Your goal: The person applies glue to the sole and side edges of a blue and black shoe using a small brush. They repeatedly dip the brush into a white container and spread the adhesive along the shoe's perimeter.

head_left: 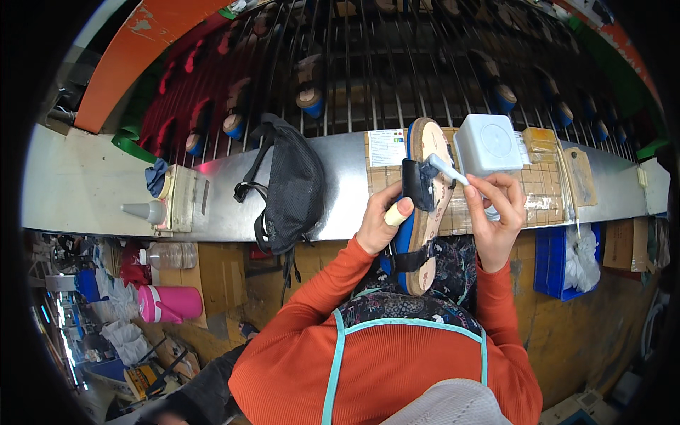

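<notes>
A sandal (425,227) with a beige footbed, dark straps and a blue sole edge stands lengthwise before me, toe away. My left hand (381,219) grips it from the left side, the thumb in a pale finger cover pressing near the upper strap. In my right hand (501,212), between thumb and fingertips, is a small white-handled brush (448,170). The brush's head meets the dark upper strap on the sandal's right. A white square container (489,145) stands just beyond my right hand. The fingers under the sole are hidden.
A metal-edged bench (340,191) holds a cardboard sheet (545,195) and a black mesh bag (294,184). Behind runs a rack of bars (354,92) carrying several sandals. A blue crate (552,262) hangs low at right; a pink jug (170,303) stands at left.
</notes>
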A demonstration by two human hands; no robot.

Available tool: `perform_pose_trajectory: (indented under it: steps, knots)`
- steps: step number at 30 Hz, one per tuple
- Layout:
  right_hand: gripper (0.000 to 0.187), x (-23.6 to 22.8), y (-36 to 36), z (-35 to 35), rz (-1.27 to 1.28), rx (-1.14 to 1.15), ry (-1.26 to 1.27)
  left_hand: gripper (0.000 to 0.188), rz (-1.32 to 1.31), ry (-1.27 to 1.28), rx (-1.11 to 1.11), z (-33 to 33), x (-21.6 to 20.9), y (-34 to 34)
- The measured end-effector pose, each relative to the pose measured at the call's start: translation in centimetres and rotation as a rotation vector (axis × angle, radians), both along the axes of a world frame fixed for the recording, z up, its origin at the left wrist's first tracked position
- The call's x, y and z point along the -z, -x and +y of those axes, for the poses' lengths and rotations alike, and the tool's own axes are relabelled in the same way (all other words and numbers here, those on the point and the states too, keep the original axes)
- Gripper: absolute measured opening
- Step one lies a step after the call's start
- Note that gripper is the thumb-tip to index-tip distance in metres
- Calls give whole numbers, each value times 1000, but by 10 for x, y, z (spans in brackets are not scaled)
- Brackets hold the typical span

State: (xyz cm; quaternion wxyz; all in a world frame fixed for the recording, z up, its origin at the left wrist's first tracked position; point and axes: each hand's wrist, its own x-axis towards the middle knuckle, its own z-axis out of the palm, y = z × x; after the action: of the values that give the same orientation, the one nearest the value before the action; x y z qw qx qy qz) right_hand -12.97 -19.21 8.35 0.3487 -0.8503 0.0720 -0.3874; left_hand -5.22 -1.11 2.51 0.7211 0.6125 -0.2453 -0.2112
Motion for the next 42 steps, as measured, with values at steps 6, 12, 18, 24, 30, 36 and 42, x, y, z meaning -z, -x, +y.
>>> perform_pose_trajectory:
  steps: [6,12,18,24,30,36,42]
  knots:
    - [16,-4,-10,-6,-41,-23,3,72,-8,35,19,2,-1,-1]
    - [16,-2,-8,-21,-5,-188,-85,70,38,62,72,2,-6,-3]
    - [17,-2,0,-30,-10,-204,33,69,40,49,106,-2,-9,-7]
    - [19,-8,6,-37,-32,-202,163,68,182,31,111,-8,-17,-9]
    - [22,-15,17,-39,-37,-203,286,68,331,112,131,-19,-17,-9]
    - [20,-8,19,-40,-53,-237,177,69,542,174,147,-22,-16,0]
    - [15,25,27,-7,-2,-63,-98,73,530,252,72,-16,-19,5]
